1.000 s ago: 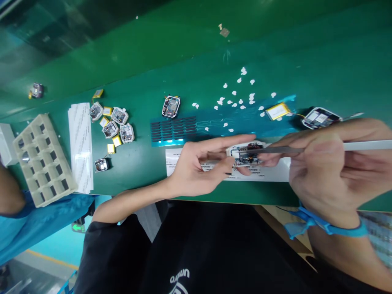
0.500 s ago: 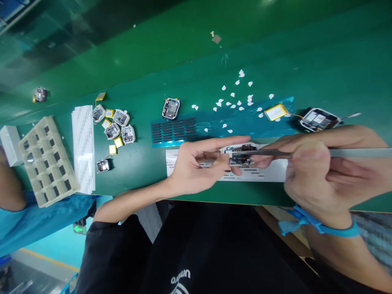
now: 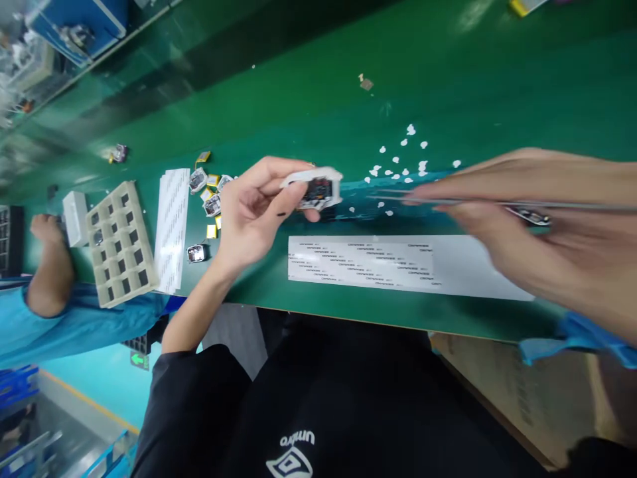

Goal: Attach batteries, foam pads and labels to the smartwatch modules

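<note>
The left hand (image 3: pixel 253 209) grips a white watch body (image 3: pixel 314 189), thumb and fingers clasped around its edges and lifted off the bench, with its circuit board showing. The right hand (image 3: pixel 542 216), blurred and wearing a blue wrist strap (image 3: pixel 577 338), pinches long tweezers (image 3: pixel 393 196) between thumb and fingers. Their tips point at the watch body but stand apart from it. Under the right hand lies a second opened watch (image 3: pixel 530 216), mostly hidden. The green bench mat (image 3: pixel 448 325) runs across the view, and a long white label sheet (image 3: pixel 358 262) lies just below the hands. Beyond them, white dots (image 3: pixel 405 159) are scattered on the mat and across a teal liner (image 3: pixel 363 192). Further left sit a small heap of watch housings (image 3: pixel 212 204), yellow batteries (image 3: pixel 212 231), a stack of white sheets (image 3: pixel 172 229) and a beige compartment tray (image 3: pixel 122 242). A co-worker's arm (image 3: pixel 47 269) in a blue sleeve rests beyond the tray. Below the bench edge are the person's black shirt (image 3: pixel 189 411) and a tan carton (image 3: pixel 497 392). Down on the floor lies a yellow line (image 3: pixel 89 405), a green sign (image 3: pixel 139 360) hangs near the bench, and blue crates (image 3: pixel 74 23) stand in the far corner.
</note>
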{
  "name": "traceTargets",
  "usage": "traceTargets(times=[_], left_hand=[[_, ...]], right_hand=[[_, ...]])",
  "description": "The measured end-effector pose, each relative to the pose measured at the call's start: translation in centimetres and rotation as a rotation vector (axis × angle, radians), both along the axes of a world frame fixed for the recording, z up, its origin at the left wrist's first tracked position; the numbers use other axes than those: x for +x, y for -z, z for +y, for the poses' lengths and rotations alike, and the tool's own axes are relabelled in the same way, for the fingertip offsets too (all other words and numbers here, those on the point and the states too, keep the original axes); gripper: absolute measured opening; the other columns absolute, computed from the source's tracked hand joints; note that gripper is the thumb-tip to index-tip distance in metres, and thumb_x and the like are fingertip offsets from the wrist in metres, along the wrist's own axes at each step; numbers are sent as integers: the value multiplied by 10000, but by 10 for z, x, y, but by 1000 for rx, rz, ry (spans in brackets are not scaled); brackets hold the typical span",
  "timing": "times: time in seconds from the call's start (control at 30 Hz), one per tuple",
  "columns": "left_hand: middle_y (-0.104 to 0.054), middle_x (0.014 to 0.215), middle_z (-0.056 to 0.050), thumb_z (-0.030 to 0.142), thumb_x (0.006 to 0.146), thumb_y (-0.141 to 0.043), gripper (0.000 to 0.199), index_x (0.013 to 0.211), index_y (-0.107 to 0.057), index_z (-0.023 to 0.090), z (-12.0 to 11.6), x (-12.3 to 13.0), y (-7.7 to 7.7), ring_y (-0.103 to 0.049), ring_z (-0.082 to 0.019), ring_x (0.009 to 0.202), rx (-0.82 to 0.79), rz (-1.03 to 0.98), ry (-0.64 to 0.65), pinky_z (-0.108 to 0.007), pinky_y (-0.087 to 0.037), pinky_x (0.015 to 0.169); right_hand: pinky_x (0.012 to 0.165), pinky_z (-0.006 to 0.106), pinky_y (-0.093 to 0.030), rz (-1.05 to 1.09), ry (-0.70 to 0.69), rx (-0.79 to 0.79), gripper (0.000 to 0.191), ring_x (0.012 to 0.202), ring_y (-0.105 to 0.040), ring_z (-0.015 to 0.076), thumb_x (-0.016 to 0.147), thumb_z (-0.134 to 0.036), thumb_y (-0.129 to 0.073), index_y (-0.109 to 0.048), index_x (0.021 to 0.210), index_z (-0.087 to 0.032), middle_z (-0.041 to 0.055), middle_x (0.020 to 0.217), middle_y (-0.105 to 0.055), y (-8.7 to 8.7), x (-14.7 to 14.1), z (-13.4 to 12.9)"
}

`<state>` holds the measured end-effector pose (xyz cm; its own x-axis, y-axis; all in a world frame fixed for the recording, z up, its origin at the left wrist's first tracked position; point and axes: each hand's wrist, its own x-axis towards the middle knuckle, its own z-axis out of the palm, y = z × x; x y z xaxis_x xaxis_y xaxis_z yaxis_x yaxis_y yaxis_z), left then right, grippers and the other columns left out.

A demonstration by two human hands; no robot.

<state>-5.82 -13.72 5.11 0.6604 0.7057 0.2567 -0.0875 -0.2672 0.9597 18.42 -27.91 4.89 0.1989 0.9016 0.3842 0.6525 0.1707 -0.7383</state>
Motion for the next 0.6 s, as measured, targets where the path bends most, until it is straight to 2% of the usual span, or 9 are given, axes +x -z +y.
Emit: traceTargets(times=[0.1, 0.17, 0.27, 0.37, 0.47, 0.6], left_hand=[[-816, 911, -15, 335, 1004, -703, 154, 1037, -723, 185, 2, -14, 10, -703, -83, 613, 48, 110, -31, -229, -591, 600], [-810, 924, -45, 369, 1012, -669, 199, 1030, -723, 178, 0, -15, 23, -712, -109, 674, 139, 227, -5, -258, -588, 651], [-803, 985, -78, 383, 1025, -619, 229, 1044, -731, 184, 1, -12, 40, -727, -164, 892, 299, 347, 124, -309, -589, 810], [-804, 1002, -71, 362, 1047, -589, 231, 1071, -745, 193, 5, -9, 50, -705, -175, 955, 396, 346, 222, -338, -555, 886], [-799, 1012, -58, 349, 1063, -582, 238, 1128, -763, 210, 6, -10, 53, -689, -175, 982, 483, 325, 238, -346, -511, 924], [-758, 978, -53, 373, 1076, -551, 287, 1194, -754, 208, 1, -9, 53, -660, -182, 1011, 575, 366, 244, -344, -468, 921]], right_hand=[[766, 360, -651, -175, -345, 69, 179, 962, -772, 179, 1031, -410, -645, -798, 1111, -364, -52, 1073, -801, 8, 9, 26], [774, 366, -665, -164, -448, 61, 191, 964, -778, 185, 1034, -395, -638, -800, 1123, -347, -47, 1094, -800, 18, 16, 37], [744, 344, -667, -147, -514, 61, 219, 949, -784, 184, 1037, -373, -627, -794, 1176, -352, -50, 1093, -800, 31, 23, 41], [718, 323, -668, -141, -534, 91, 283, 946, -786, 179, 1025, -313, -641, -754, 1273, -390, -58, 1111, -796, 34, 27, 37], [737, 328, -683, -152, -534, 129, 378, 939, -788, 182, 1009, -278, -666, -699, 1355, -425, -67, 1119, -793, 34, 29, 35], [741, 317, -695, -264, -551, 207, 510, 967, -790, 181, 1018, -252, -654, -579, 1496, -412, -66, 1147, -787, 36, 30, 37]])
